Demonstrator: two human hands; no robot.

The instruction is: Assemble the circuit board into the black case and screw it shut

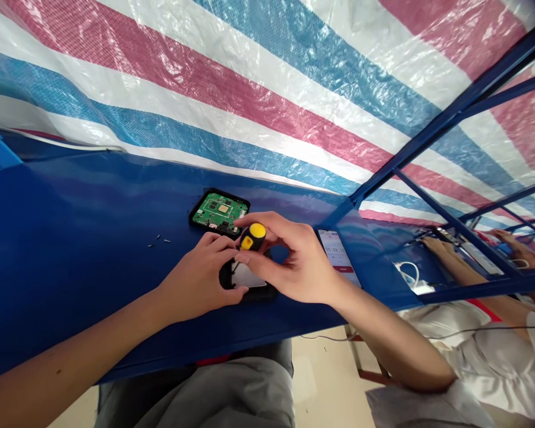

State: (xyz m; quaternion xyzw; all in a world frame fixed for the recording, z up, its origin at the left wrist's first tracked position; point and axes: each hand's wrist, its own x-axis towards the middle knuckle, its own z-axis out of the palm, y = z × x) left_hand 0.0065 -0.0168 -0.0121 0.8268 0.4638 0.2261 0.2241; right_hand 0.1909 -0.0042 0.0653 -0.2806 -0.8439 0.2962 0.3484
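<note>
Screwdriver (252,236) (yellow-and-black) sits pinched in right grip (307,255), left grip (200,270) clasping case (262,292).

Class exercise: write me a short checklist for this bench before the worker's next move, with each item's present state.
1. Screwdriver in hand: ok; the right hand grips its yellow-and-black handle.
2. Black casing steadied: ok; the left hand holds it.
3. Screwdriver tip seated: cannot tell; the hands hide it.
4. Small screws away from the hands: ok; three lie loose on the blue table.
5. Green circuit board untouched: cannot tell; a right fingertip overlaps its corner in view.
6. Phone apart from the casing: ok; it lies beyond the right hand.
</note>
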